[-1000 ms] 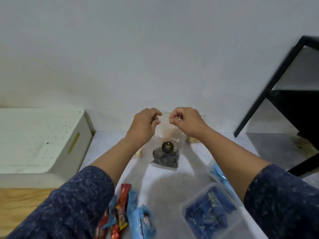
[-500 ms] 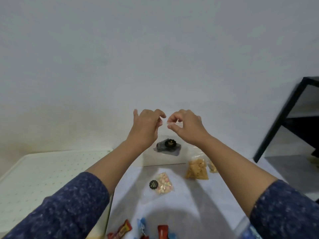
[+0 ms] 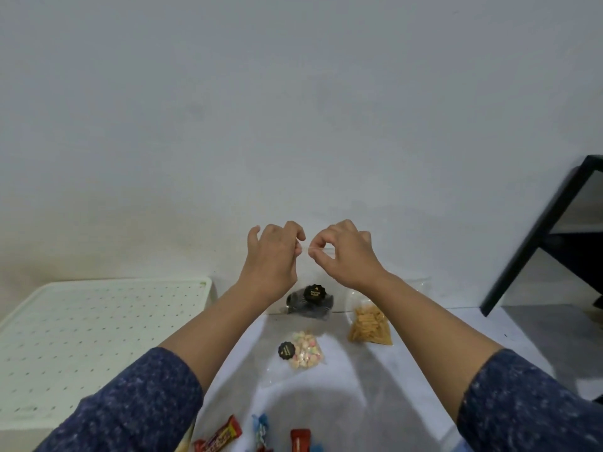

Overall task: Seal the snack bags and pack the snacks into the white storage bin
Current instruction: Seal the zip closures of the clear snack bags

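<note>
I hold a clear zip bag of dark snacks [image 3: 310,303] up in the air by its top strip. My left hand [image 3: 274,259] and my right hand [image 3: 342,252] both pinch that strip, fingertips close together. A black round label shows on the hanging bag. Below it on the table lie a clear bag of pastel candies [image 3: 303,350] with a black label and a clear bag of orange sticks [image 3: 370,324]. The white storage bin [image 3: 98,334], with a dotted perforated lid, stands at the left.
Wrapped candy bars in red [image 3: 218,438] and blue [image 3: 261,429] wrappers lie at the table's near edge. A black metal frame [image 3: 535,236] leans at the right. A plain wall stands close behind the grey table [image 3: 342,402].
The view has tilted up and both hands have lifted the dark snack bag off the table. The fingertips have drawn closer together along the strip. The candy and orange-stick bags came into view.
</note>
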`<state>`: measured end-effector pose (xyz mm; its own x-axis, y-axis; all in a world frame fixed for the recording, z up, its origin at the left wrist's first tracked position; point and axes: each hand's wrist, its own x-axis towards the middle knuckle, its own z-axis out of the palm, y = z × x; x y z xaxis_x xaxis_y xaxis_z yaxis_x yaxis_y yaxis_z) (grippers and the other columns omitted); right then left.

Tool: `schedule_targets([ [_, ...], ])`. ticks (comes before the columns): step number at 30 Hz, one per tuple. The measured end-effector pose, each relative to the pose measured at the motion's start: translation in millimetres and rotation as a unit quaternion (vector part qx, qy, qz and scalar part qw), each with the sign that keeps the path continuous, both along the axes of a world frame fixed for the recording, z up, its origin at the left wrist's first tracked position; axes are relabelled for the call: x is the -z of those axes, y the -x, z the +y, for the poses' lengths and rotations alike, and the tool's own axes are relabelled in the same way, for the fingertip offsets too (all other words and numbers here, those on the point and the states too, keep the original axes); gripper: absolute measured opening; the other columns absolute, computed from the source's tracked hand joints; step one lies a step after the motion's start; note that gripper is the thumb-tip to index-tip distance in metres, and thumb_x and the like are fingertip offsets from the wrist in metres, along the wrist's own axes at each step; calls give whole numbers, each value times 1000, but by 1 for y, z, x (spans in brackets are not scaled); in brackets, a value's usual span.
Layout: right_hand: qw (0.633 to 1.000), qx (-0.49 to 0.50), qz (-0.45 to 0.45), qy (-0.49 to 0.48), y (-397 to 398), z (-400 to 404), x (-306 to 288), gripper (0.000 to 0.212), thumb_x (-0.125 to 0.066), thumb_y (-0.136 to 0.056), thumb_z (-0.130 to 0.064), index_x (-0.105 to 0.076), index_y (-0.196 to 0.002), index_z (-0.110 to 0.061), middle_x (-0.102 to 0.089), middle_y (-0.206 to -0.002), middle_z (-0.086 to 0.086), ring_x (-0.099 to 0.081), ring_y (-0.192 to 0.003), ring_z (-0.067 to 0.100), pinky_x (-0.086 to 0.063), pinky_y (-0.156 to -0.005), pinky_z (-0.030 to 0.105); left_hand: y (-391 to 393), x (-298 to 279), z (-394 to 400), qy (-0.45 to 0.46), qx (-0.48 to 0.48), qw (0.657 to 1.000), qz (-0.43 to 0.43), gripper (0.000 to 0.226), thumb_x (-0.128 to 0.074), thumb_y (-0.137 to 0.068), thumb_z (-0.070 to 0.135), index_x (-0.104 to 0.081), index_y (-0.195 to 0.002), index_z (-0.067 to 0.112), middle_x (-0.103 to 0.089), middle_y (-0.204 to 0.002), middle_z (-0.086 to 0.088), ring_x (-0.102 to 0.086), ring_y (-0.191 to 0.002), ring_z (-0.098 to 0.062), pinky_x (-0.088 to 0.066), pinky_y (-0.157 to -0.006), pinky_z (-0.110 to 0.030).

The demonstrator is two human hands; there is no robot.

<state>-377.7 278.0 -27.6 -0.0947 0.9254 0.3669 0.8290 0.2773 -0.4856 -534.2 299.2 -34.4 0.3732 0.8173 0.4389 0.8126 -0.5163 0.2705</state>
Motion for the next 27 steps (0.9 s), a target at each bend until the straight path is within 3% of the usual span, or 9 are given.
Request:
schedule_targets([
  [9, 999, -7, -39, -31, -1, -6, 1, 16, -52, -89, -27, -63, -79, -21, -64, -83, -8, -43, -101, 11, -24, -81, 32, 2, -5, -9, 18, 7, 1000, 9, 28, -50, -93, 17, -45, -120, 22, -61, -99, 11, -46, -113, -12, -12, -112, -46],
  [13, 1000, -19, -13, -3, -2, -10, 1, 14, -54, -90, -30, -64, -85, -23, -64, -91, -9, -41, -105, 10, -25, -86, 34, 1, -3, -13, 25, 3, 1000, -19, 24, -50, -91, 12, -45, -113, 20, -60, -94, 9, -49, -105, -13, -18, -109, -40],
  [19, 999, -20, -21, -25, 0, -15, 0, 14, -53, -89, -27, -62, -79, -22, -60, -81, -11, -41, -99, 9, -24, -83, 31, 0, -7, -21, 39, 24, 999, -24, 28, -50, -93, 16, -43, -119, 24, -59, -97, 12, -46, -110, -10, -16, -110, -44],
  [24, 1000, -26, 5, -5, -1, -17, -3, 12, -56, -89, -32, -65, -86, -23, -64, -91, -10, -40, -104, 8, -26, -87, 34, 1, -8, -21, 45, 21, 997, -62, 26, -54, -89, 12, -44, -112, 20, -60, -92, 9, -52, -101, -12, -25, -108, -46],
  [27, 1000, -20, -1, -9, -3, -19, -5, 13, -55, -89, -29, -65, -84, -22, -65, -89, -8, -42, -105, 11, -27, -87, 34, 1, -11, -23, 46, 16, 997, -67, 28, -53, -90, 11, -43, -114, 20, -60, -93, 10, -51, -103, -11, -22, -110, -45],
])
